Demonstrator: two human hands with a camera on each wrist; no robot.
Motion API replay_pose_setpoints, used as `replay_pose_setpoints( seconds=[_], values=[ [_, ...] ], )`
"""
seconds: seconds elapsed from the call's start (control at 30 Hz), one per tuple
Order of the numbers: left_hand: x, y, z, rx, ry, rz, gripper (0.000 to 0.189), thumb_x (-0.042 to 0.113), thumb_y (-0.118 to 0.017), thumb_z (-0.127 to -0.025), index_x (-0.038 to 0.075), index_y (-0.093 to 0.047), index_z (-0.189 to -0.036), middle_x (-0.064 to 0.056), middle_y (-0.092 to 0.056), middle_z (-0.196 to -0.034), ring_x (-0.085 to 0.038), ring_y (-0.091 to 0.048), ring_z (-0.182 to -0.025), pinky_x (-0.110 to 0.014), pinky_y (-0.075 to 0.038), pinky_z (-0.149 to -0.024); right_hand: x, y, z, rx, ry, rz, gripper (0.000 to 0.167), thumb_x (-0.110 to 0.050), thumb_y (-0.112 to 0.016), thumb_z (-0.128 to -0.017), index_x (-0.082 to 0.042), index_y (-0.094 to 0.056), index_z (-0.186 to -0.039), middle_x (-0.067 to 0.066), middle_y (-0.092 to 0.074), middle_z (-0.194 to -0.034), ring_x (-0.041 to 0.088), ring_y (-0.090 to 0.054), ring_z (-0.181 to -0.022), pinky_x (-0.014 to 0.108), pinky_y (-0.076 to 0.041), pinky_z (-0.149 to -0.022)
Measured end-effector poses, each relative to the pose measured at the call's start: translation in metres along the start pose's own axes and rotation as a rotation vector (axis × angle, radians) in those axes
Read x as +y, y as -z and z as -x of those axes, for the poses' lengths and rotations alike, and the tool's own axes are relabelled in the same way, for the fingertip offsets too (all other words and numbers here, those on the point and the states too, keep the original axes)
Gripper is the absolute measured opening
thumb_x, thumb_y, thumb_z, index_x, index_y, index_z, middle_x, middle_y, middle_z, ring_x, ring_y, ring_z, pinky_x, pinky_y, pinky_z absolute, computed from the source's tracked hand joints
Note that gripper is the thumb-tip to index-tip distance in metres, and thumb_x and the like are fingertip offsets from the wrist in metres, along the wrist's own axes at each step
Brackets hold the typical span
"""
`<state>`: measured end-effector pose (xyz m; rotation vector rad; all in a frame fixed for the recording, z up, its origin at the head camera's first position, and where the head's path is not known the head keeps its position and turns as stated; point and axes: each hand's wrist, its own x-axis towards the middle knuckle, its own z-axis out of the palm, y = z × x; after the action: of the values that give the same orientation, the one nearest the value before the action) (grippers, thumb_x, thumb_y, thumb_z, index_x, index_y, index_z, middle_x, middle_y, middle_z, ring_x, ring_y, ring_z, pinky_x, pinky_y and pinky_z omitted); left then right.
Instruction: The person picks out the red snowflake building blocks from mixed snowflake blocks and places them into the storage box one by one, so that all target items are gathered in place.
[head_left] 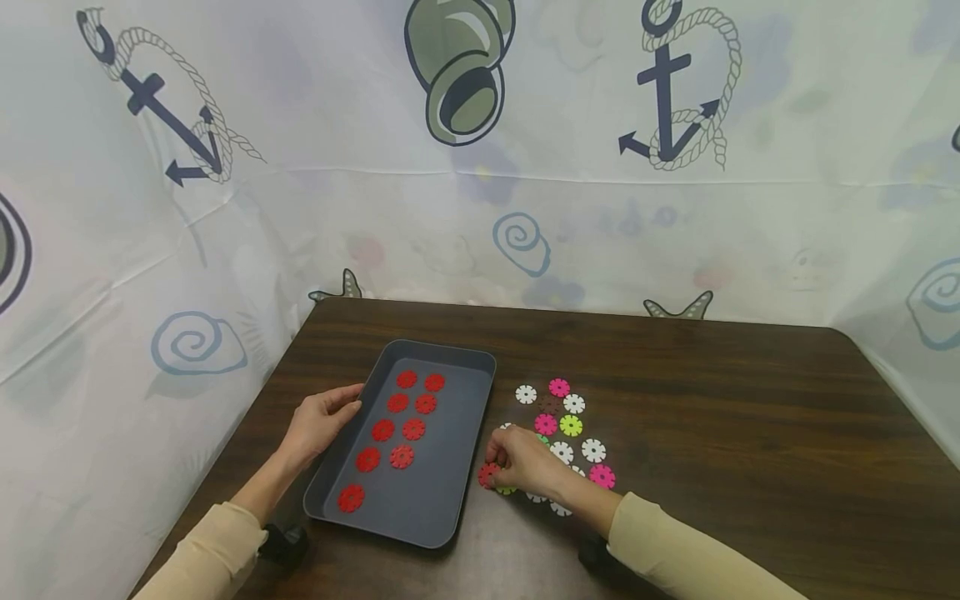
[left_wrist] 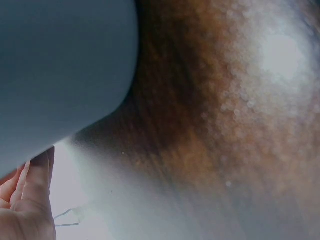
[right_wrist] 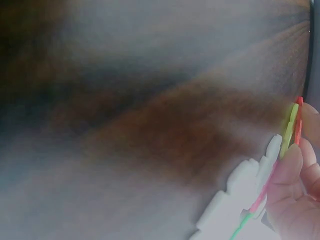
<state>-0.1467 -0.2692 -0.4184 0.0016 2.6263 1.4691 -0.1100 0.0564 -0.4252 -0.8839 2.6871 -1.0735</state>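
Note:
A dark grey baking tray lies lengthwise on the table, and several red notched plastic discs sit in it in two rough columns. My left hand holds the tray's left rim; its fingers lie against the tray wall in the left wrist view. Just right of the tray, my right hand pinches a red disc between thumb and fingertips. In the right wrist view this red disc stands close against a yellow-green disc. The hand partly hides the discs beneath it.
Loose discs lie right of the tray: white, pink, yellow-green and brown, some partly overlapping. The dark wooden table extends to the right. A patterned white curtain hangs behind it.

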Motion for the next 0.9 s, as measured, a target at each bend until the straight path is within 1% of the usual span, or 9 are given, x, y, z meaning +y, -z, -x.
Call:
replay_pose_setpoints(
  seconds=[0.27, 0.43, 0.6, 0.73, 0.9],
  values=[
    [-0.001, 0.001, -0.001, 0.001, -0.003, -0.016, 0.043, 0.018, -0.054, -0.096, 0.001, -0.049, -0.135, -0.022, -0.057, -0.128, -0.025, -0.064, -0.096, -0.025, -0.053, -0.067, -0.001, 0.001, 0.002, -0.033, -0.059, -0.085, 0.025, 0.000, -0.080, -0.067, -0.004, -0.057, -0.078, 0.001, -0.060, -0.065, 0.004, -0.049, -0.059, 0.020, -0.043, -0.053],
    [-0.001, 0.001, -0.001, 0.002, -0.005, -0.019, 0.043, 0.018, -0.055, -0.096, 0.001, -0.050, -0.135, -0.022, -0.057, -0.127, -0.026, -0.064, -0.097, -0.024, -0.053, -0.067, 0.000, 0.002, 0.003, -0.038, -0.064, -0.096, 0.025, 0.001, -0.078, -0.068, -0.004, -0.056, -0.078, 0.000, -0.057, -0.064, 0.003, -0.048, -0.058, 0.020, -0.042, -0.053],
    [-0.001, 0.001, -0.001, 0.004, -0.008, -0.026, 0.043, 0.018, -0.054, -0.096, 0.001, -0.049, -0.135, -0.021, -0.057, -0.128, -0.027, -0.063, -0.100, -0.023, -0.053, -0.068, 0.001, 0.004, 0.003, -0.043, -0.068, -0.113, 0.022, 0.003, -0.076, -0.069, -0.004, -0.057, -0.078, -0.001, -0.058, -0.064, 0.003, -0.048, -0.058, 0.020, -0.041, -0.054],
    [-0.002, 0.000, -0.001, 0.007, -0.009, -0.029, 0.042, 0.018, -0.054, -0.096, 0.001, -0.050, -0.135, -0.021, -0.057, -0.128, -0.028, -0.062, -0.101, -0.023, -0.053, -0.068, 0.002, 0.006, 0.005, -0.057, -0.095, -0.152, 0.019, 0.005, -0.073, -0.072, -0.004, -0.058, -0.080, 0.000, -0.058, -0.065, 0.004, -0.049, -0.058, 0.020, -0.042, -0.053],
    [-0.002, 0.000, -0.002, 0.010, -0.007, -0.030, 0.042, 0.018, -0.054, -0.096, 0.002, -0.050, -0.135, -0.021, -0.057, -0.128, -0.027, -0.063, -0.100, -0.024, -0.053, -0.068, 0.003, 0.014, 0.006, -0.047, -0.138, -0.206, 0.017, 0.006, -0.071, -0.075, -0.003, -0.058, -0.082, 0.000, -0.055, -0.065, 0.007, -0.049, -0.059, 0.020, -0.043, -0.052]
  ],
)
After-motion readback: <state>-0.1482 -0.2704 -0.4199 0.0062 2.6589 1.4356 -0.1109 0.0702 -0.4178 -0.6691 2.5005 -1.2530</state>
